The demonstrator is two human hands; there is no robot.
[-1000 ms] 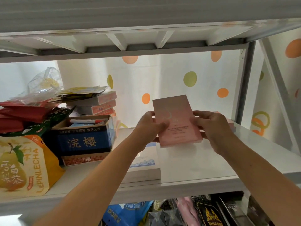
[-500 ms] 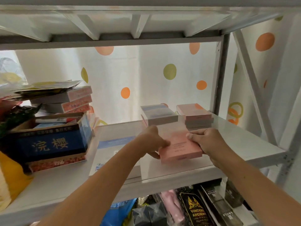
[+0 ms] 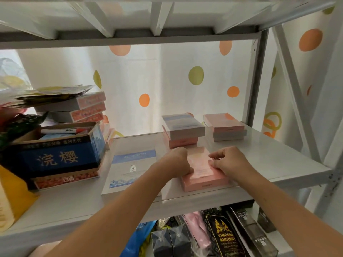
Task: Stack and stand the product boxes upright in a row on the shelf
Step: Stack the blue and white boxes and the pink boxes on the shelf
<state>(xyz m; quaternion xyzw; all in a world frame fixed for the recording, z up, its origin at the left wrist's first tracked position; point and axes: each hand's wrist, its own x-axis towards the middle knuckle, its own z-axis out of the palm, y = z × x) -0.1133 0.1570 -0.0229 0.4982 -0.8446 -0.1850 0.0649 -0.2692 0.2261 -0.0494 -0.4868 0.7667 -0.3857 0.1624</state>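
Below the shelf's front edge, a lower level holds a blue bag [image 3: 141, 238], a pink packet [image 3: 196, 229] and a black box with gold lettering [image 3: 224, 238], with more dark boxes packed beside them. On the white shelf [image 3: 278, 164] itself, one pink box [image 3: 202, 180] lies flat close to the front edge, held from both sides. The left hand [image 3: 178, 164] has its fingers curled round the box's left edge, and the right hand [image 3: 228, 162] pinches its right edge with bent fingertips. Just left of it, one white and blue box [image 3: 130, 169] lies flat too. Farther left stand a yellow bag [image 3: 11, 197] and an open blue carton [image 3: 59, 156] with a marker pen [image 3: 63, 130] inside. Right behind the hands, touching or nearly touching the pink box, sits the left stack [image 3: 183, 130]: two boxes show, a white and blue one on a pink one. Beside it, with a gap between, the right stack [image 3: 226, 127] shows three layers, a pink box on two grey ones. All of these lie flat, none on end. Behind the carton, three orange-ended boxes [image 3: 87, 108] are piled up with flat packets [image 3: 52, 91] on top. A grey post [image 3: 258, 80] rises at the back right corner, and a white curtain with coloured dots [image 3: 167, 89] hangs behind everything.
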